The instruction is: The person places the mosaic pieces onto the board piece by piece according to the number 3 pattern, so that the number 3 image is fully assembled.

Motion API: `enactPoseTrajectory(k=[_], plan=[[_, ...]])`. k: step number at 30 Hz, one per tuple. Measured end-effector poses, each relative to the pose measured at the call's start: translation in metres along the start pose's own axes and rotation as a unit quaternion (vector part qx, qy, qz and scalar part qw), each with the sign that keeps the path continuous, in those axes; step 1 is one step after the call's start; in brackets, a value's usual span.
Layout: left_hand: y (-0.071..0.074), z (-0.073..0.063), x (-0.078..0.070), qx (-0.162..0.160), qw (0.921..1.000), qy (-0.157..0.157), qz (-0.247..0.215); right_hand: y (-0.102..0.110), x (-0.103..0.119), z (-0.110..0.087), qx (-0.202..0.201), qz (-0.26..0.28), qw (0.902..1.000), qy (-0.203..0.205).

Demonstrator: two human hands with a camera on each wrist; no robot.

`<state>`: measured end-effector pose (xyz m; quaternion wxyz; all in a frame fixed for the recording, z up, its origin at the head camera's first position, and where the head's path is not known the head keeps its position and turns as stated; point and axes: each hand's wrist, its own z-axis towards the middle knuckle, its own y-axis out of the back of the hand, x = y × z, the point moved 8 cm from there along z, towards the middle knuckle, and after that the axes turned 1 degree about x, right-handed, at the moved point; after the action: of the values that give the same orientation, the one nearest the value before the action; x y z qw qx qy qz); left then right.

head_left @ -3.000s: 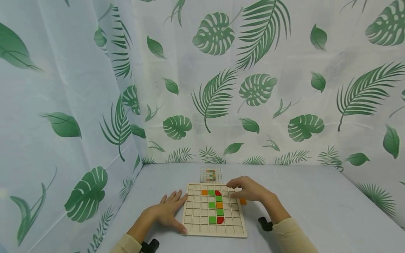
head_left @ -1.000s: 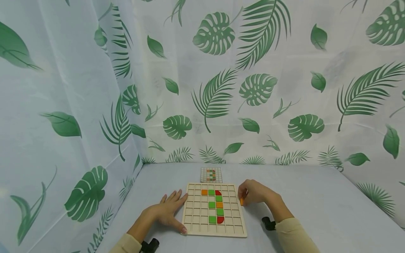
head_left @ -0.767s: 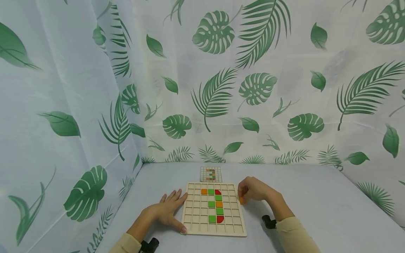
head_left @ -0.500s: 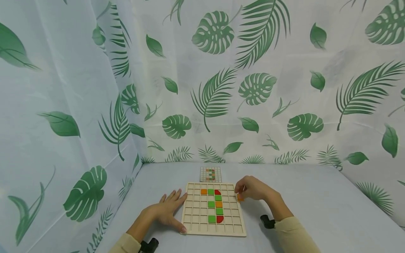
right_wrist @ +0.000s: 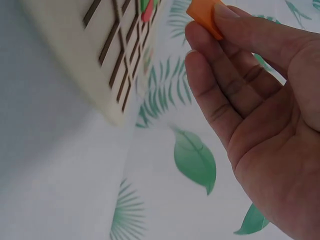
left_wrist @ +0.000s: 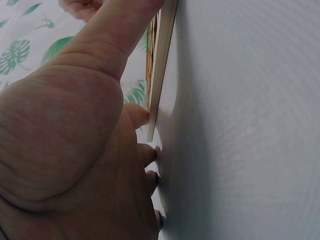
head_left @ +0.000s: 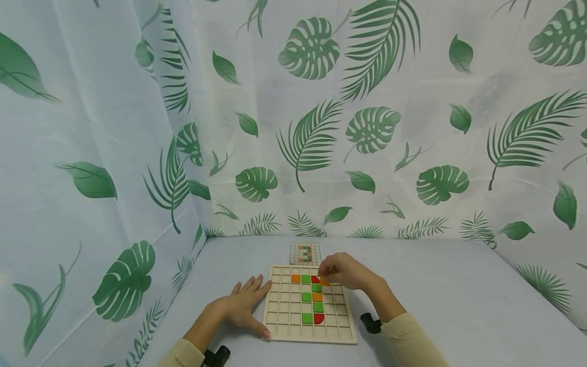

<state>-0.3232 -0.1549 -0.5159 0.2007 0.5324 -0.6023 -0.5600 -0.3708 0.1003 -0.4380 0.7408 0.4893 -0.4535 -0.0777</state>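
Observation:
A pale wooden grid board (head_left: 279, 331) lies on the table, with green, orange and red tiles set in some of its squares. My left hand (head_left: 240, 307) is spread flat at the board's left edge, thumb at the near corner. In the left wrist view that hand's fingertips (left_wrist: 142, 116) meet the board's side. Between thumb and fingers my right hand (head_left: 348, 271) pinches an orange tile (right_wrist: 204, 17), held above the board's upper right part. In the head view this tile sits just right of the top red tile (head_left: 315, 279).
A small pattern card (head_left: 305, 253) with a matching coloured grid lies behind the board. White cloth with green leaves hangs behind the table and at its left. Black wrist cameras sit under both wrists.
My right hand picked up the orange tile beside the board's right edge and carried it left over the board. The left hand has stayed in place.

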Motion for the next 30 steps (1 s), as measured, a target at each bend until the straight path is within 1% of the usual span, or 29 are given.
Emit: enactPoseTrajectory(k=[7,10,15,22,30], plan=[[0.0,-0.001,0.0,-0.004,0.9999,-0.008,-0.009,-0.013,0.021,0.016,0.012,0.022,0.9992,0.033],[0.0,-0.001,0.0,-0.005,0.9998,-0.01,-0.014,-0.018,0.028,0.021,0.02,0.036,0.9984,0.038],[-0.001,-0.001,0.0,-0.002,0.9999,-0.007,-0.013,-0.028,0.038,0.026,0.032,0.042,0.9978,0.04],[0.0,-0.002,-0.001,-0.001,0.9999,-0.01,-0.013,-0.041,0.043,0.03,0.053,0.028,0.9974,0.038],[0.0,-0.002,-0.001,-0.002,0.9999,-0.011,-0.013,-0.05,0.045,0.031,0.065,0.021,0.9968,0.041]])
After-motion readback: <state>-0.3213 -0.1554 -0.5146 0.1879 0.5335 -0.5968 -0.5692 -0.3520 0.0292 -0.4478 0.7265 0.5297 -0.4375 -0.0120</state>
